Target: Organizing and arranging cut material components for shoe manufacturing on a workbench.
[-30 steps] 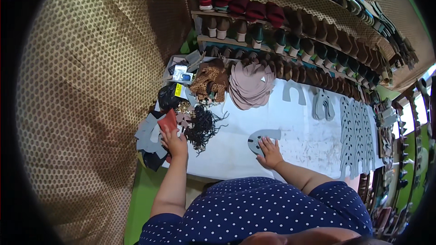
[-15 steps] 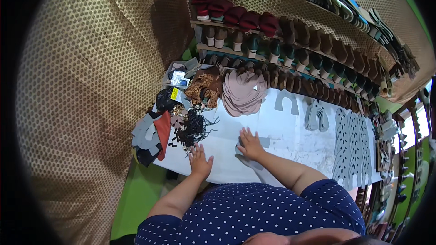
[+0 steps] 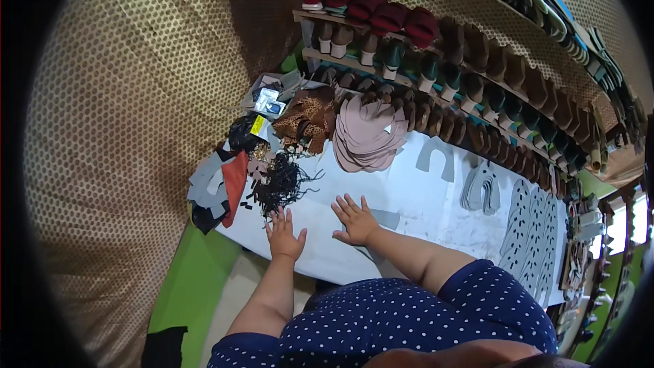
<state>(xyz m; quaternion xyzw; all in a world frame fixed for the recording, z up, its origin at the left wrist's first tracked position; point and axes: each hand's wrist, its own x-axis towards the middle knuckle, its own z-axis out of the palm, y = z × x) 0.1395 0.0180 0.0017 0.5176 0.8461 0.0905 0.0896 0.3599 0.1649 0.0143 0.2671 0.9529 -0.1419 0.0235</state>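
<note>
My left hand (image 3: pixel 285 237) rests with spread fingers at the near edge of the white-covered table (image 3: pixel 323 249), its fingertips just below a tangle of thin black strips (image 3: pixel 283 182). Farther right, my right hand (image 3: pixel 355 221) is also open, palm down, fingers apart and pointing away. Beside it a flat grey piece (image 3: pixel 385 219) shows past my wrist, partly covered by my forearm. Neither hand grips anything that I can see. Beyond my hands lies a fanned pile of dusty-pink cut pieces (image 3: pixel 361 143).
At the left sit grey and red scraps (image 3: pixel 235 184), leopard-print material (image 3: pixel 304 123) and a plastic tray (image 3: pixel 255 92). Grey U-shaped pieces (image 3: pixel 482 194) and perforated grey pieces (image 3: pixel 524 232) lie at the right. Shelves (image 3: pixel 409 78) of shoe parts and heeled shoes line the back.
My right hand has slid left, closer to my left hand, away from the grey piece it was over. My left hand has shifted slightly left. The whole view has tilted.
</note>
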